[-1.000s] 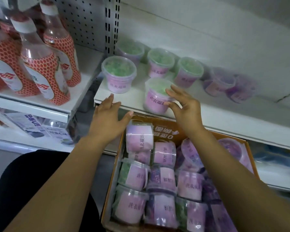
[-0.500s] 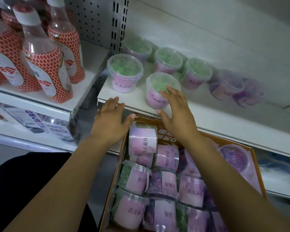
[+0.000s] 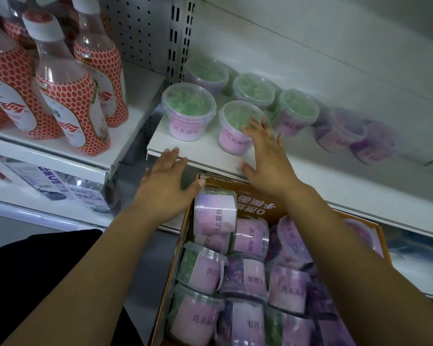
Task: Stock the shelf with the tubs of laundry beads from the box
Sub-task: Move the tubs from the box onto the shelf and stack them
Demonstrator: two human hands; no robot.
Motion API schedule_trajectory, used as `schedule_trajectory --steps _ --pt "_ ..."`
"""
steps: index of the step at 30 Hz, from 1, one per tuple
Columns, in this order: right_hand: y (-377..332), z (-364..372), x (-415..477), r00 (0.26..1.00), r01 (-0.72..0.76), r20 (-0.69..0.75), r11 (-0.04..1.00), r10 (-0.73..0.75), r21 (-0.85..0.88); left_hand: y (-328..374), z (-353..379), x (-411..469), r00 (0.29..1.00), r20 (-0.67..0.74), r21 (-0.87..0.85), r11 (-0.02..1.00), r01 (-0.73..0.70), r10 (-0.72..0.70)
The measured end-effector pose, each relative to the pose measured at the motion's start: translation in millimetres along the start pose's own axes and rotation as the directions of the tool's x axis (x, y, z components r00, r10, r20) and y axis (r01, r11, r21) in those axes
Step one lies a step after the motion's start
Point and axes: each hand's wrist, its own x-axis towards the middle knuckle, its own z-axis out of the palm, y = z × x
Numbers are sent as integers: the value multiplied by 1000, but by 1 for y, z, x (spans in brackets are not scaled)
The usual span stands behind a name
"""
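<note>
An orange cardboard box point(image 3: 280, 208) below the shelf holds several tubs of laundry beads point(image 3: 216, 216) lying on their sides, with pink labels. On the white shelf point(image 3: 210, 158) stand several upright tubs with green beads and some purple ones further right. My right hand point(image 3: 265, 156) has straight fingers that touch the right side of the front green tub point(image 3: 234, 131). My left hand point(image 3: 165, 181) lies flat with its fingertips on the shelf's front edge, its thumb near the box's top tub.
Red-and-white patterned bottles point(image 3: 68, 101) crowd the neighbouring shelf on the left. A perforated upright point(image 3: 178, 38) divides the two bays. Packets point(image 3: 60, 186) lie on the lower left shelf. Bare shelf space lies at the front right.
My right hand pushed the front green tub back beside the other front tub, then loosened; only its fingers touch it now. My left hand stayed at the shelf edge.
</note>
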Motion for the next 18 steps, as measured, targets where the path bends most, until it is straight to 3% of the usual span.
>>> schedule_trajectory --steps 3,7,9,12,15,18 --pt "-4 -3 -2 999 -29 -29 998 31 60 -2 0 -2 1000 -6 -26 1000 -12 12" --pt "-30 5 -31 968 -10 -238 963 76 271 2 -2 -12 994 -106 -89 996 13 -22" --pt "-44 15 -55 959 33 -275 942 64 334 5 2 -15 986 -147 -114 992 58 -75" --pt "-52 34 -88 991 24 -136 947 20 319 8 5 -16 986 -125 -189 978 84 -109" --pt "-48 51 -113 994 -105 74 936 85 335 12 5 -17 989 -68 -230 966 114 -132" --pt "-46 61 -127 992 -110 84 975 96 191 16 5 -21 988 -68 -249 961 119 -140"
